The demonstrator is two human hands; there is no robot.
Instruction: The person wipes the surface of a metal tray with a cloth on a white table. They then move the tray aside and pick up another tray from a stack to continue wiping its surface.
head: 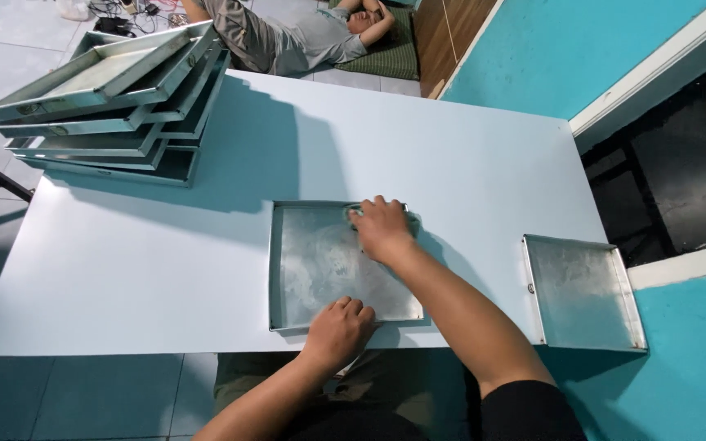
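A shallow square metal tray (320, 269) lies on the white table (165, 269) near its front edge, its inside smeared with whitish streaks. My right hand (380, 229) presses a greenish cloth (355, 213) against the tray's far edge, most of the cloth hidden under the fingers. My left hand (339, 331) rests with fingers curled on the tray's near rim, steadying it.
A crooked stack of several metal trays (116, 106) stands at the table's far left corner. One more tray (583, 291) lies at the right front edge, partly overhanging. A person (304, 37) lies on the floor beyond the table. Turquoise wall to the right.
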